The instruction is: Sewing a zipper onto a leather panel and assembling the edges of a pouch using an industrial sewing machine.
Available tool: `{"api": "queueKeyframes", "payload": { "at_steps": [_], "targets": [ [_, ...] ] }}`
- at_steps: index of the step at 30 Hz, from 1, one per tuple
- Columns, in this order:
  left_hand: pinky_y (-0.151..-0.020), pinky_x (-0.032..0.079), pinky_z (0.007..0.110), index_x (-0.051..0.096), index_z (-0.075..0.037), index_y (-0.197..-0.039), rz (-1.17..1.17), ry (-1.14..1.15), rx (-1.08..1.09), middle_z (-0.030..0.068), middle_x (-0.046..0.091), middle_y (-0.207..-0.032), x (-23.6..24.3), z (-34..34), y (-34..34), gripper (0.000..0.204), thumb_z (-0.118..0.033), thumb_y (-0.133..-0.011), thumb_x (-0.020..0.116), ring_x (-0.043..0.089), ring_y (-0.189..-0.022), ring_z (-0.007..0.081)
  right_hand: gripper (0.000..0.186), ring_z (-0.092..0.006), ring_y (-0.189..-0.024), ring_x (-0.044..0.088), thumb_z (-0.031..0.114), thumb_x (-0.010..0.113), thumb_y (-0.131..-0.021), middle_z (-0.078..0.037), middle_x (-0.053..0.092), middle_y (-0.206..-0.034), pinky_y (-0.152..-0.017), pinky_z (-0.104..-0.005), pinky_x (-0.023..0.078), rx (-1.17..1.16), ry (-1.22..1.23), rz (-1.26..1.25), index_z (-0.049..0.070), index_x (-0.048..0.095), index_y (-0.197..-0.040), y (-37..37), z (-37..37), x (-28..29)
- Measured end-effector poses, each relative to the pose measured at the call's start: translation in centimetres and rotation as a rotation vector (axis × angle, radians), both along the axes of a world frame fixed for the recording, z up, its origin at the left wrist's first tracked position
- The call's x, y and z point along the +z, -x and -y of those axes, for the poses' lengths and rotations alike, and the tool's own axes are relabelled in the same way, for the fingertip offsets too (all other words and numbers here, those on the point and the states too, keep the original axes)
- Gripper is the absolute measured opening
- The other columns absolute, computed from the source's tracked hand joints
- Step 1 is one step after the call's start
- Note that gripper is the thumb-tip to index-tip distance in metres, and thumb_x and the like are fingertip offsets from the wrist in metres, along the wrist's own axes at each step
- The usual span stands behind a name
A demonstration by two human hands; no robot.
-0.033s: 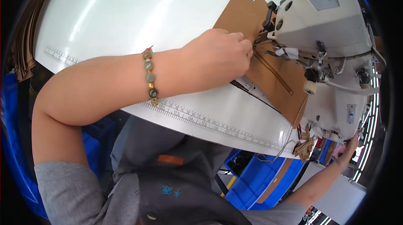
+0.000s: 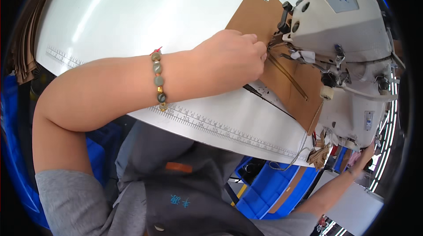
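Observation:
My left hand (image 2: 233, 62), wrist ringed by a bead bracelet (image 2: 158, 81), lies over a brown sheet (image 2: 293, 97) just left of the sewing machine's needle area (image 2: 275, 44). Its fingers are curled, with the fingertips hidden against the sheet, so what they pinch is unclear. A narrow slot with metallic-looking edges runs diagonally down the sheet from beside them. At the far right, my right hand (image 2: 365, 154) reaches up to the underside of the machine's pale body (image 2: 352, 29), its fingers mostly hidden there.
The white curved worktable (image 2: 110, 20) has a printed ruler along its front edge. Brown pieces (image 2: 28, 33) hang at the left edge. Scraps (image 2: 319, 156) and a looped cord lie by the machine's base. Blue bins (image 2: 273, 187) stand below the table, beside a pale panel (image 2: 352, 205).
Very little differs: my left hand sits very slightly farther right, and my right hand has shifted a touch. The brown sheet looks almost unmoved.

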State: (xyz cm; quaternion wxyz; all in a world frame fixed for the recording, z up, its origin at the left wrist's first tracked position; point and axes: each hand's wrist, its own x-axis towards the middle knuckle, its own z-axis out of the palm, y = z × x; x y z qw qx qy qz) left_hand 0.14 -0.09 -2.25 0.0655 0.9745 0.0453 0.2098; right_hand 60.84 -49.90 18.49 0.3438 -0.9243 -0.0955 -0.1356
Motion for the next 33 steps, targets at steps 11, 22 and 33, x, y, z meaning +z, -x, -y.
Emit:
{"api": "queueKeyframes", "payload": {
  "at_steps": [11,22,33],
  "targets": [
    [-0.095,0.058,0.029,0.073,0.005,-0.12,0.001,-0.045,0.008,0.0103,0.071,-0.113,-0.3,0.1,-0.2,0.037,-0.009,-0.085,0.068,0.069,-0.117,0.0242,0.053,-0.0205,-0.085,0.064,0.043,0.058,-0.106,-0.011,0.073,-0.107,-0.063,-0.0324,0.049,-0.023,-0.197,0.36,-0.006,0.07,-0.124,6.1,-1.0,-5.4],
    [-0.098,0.056,0.03,0.075,0.003,-0.116,-0.005,-0.059,-0.013,0.0106,0.073,-0.114,-0.4,0.2,-0.4,0.034,-0.01,-0.085,0.068,0.068,-0.118,0.0252,0.047,-0.0257,-0.105,0.067,0.038,0.053,-0.109,-0.013,0.066,-0.119,-0.081,-0.0391,0.06,-0.053,-0.4,0.285,-0.001,0.066,-0.132,6.7,-1.1,-9.6],
    [-0.096,0.057,0.031,0.072,0.005,-0.119,-0.022,-0.058,0.005,0.0115,0.071,-0.116,-0.2,0.0,-0.2,0.037,-0.011,-0.086,0.067,0.069,-0.112,0.0255,0.04,-0.0312,-0.115,0.068,0.029,0.054,-0.105,-0.015,0.07,-0.124,-0.094,-0.0464,0.059,0.154,-0.625,0.379,-0.001,0.065,-0.127,5.7,-1.0,-13.9]
  ]
}}
